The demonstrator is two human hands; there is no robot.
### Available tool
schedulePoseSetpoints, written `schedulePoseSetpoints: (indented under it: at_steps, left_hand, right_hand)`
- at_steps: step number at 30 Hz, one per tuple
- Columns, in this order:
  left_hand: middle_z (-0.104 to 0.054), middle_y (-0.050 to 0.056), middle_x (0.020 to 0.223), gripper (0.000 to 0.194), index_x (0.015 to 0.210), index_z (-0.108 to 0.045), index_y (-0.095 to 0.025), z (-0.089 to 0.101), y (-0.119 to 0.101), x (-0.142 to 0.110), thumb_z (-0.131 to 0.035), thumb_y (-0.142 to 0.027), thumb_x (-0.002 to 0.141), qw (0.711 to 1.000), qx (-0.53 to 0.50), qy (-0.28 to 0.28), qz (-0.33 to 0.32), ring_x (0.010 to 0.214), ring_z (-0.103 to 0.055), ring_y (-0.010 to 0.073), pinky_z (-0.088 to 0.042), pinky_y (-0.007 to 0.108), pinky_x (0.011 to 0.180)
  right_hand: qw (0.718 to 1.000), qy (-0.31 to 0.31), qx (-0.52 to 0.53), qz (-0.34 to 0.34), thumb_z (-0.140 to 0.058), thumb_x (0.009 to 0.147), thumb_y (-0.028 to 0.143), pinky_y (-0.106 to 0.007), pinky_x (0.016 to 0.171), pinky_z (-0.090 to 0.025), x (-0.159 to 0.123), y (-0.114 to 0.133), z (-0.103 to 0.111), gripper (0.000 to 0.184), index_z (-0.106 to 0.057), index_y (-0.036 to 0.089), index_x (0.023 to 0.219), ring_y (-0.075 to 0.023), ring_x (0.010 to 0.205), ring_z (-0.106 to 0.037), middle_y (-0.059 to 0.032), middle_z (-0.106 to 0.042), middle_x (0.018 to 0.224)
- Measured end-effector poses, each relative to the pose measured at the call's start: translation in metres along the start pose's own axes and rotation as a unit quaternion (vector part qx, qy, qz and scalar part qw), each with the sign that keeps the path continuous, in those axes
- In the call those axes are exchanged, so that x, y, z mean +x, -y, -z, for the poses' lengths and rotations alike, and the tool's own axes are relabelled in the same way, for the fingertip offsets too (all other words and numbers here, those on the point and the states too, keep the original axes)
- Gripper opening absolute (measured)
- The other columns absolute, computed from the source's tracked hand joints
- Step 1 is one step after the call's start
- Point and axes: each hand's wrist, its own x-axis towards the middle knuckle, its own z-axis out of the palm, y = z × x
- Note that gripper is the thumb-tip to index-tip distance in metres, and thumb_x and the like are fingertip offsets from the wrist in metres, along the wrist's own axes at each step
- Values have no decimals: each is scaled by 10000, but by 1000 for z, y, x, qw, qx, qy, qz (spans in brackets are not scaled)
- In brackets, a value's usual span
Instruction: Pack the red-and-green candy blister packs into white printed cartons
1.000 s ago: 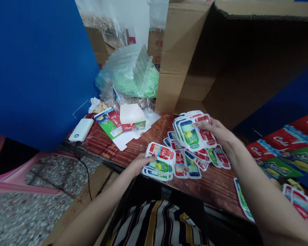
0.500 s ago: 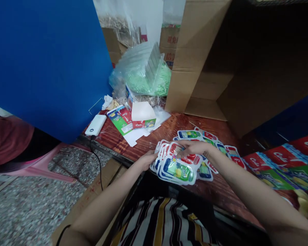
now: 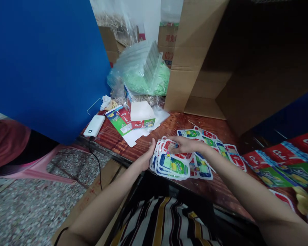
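Observation:
A stack of flat pouches (image 3: 173, 166) with cola and lemon-soda prints and white edges lies at the table's near edge. My right hand (image 3: 186, 145) reaches over its top edge, fingers curled down onto the uppermost pouches. Along the stack's left side rests my left hand (image 3: 146, 158), thumb stretched out and apart from the pouches; its other fingers are mostly hidden. More loose pouches (image 3: 204, 168) lie spread to the right of the stack, some partly beneath my right forearm.
Beyond the hands stand a folded printed carton (image 3: 143, 123) and a flat printed card (image 3: 119, 119). A white power bank (image 3: 94, 125) with a cable sits left. Clear plastic trays (image 3: 141, 61), a large cardboard box (image 3: 192, 68) and printed cartons (image 3: 282, 160) surround the table (image 3: 174, 119).
The stack has come down and slightly left, lying more evenly. My right hand has shifted left with it. My left thumb has lifted away from the stack's edge.

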Motion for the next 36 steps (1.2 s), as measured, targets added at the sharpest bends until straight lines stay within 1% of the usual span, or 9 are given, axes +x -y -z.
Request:
schedulePoseSetpoints:
  at_steps: [5, 10, 18, 21, 24, 27, 31, 33, 36]
  left_hand:
    - [-735, 118, 1014, 589, 1067, -692, -134, -3, 1, -7, -825, -466, 599, 999, 43, 12, -27, 926, -695, 260, -552, 337, 808]
    - [-747, 129, 936, 547, 1024, -703, -95, -2, 2, -6, -868, -299, 544, 996, 74, 12, -43, 819, -714, 249, -565, 314, 753]
    - [-754, 112, 828, 458, 964, -702, -85, -3, 6, 3, -816, -188, 533, 997, 48, -59, -2, 740, -718, 247, -582, 312, 680]
    - [-754, 116, 881, 507, 1008, -690, -92, -3, 8, 6, -813, -185, 526, 998, 42, -53, 5, 795, -721, 258, -588, 336, 731]
    - [-751, 123, 908, 522, 1021, -690, -90, -2, 9, 7, -821, -190, 526, 998, 35, -47, 14, 810, -721, 262, -592, 339, 739]
    - [-751, 133, 882, 497, 998, -694, -71, -1, 9, 7, -820, -196, 533, 998, 37, -55, 25, 775, -722, 260, -596, 340, 723]
    - [-751, 129, 896, 489, 1015, -684, -73, 6, 6, 4, -807, -175, 554, 998, 13, -49, 40, 796, -723, 261, -594, 353, 757]
    - [-751, 130, 888, 482, 1015, -676, -70, 12, 4, 1, -801, -156, 558, 998, -10, -53, 45, 798, -724, 267, -592, 360, 772]
    - [-754, 120, 845, 471, 1022, -667, -75, 19, 1, -3, -788, -145, 572, 996, -34, -75, 36, 760, -726, 265, -593, 359, 763]
  right_hand:
    - [995, -57, -82, -13, -652, 768, 318, -297, 762, -497, -2, 0, -10, 641, -470, 160, 1362, -215, 868, -640, -72, -682, 1053]
    - [981, -129, -140, 30, -629, 781, 281, -359, 955, -434, -6, 4, -18, 649, -436, 145, 1386, -267, 1148, -560, -148, -555, 1320]
    - [969, -170, -179, 7, -724, 743, 361, -351, 876, -460, -2, -3, -30, 549, -578, 153, 1230, -272, 1039, -597, -130, -620, 1160]
    - [957, -248, -152, 13, -644, 828, 419, -337, 863, -471, -12, -14, -19, 464, -586, 156, 1206, -240, 1018, -600, -119, -622, 1127]
    - [940, -307, -144, -46, -510, 924, 380, -324, 905, -459, -33, -34, 5, 363, -584, 169, 1210, -209, 1046, -601, -108, -628, 1154]
    - [939, -281, -170, -104, -637, 839, 353, -360, 973, -429, -56, -56, 25, 434, -593, 160, 1225, -246, 1115, -584, -128, -617, 1217]
    - [954, -144, -225, -135, -799, 657, 332, -404, 1074, -347, -73, -71, 23, 761, -510, 200, 1348, -292, 1313, -432, -130, -454, 1436]
    - [946, -111, -270, -142, -730, 745, 331, -416, 1098, -312, -76, -71, 15, 712, -465, 189, 1390, -296, 1364, -361, -146, -363, 1496]
    - [937, -121, -307, -111, -530, 902, 310, -388, 1062, -356, -78, -65, 7, 469, -508, 189, 1355, -274, 1298, -455, -140, -457, 1432]
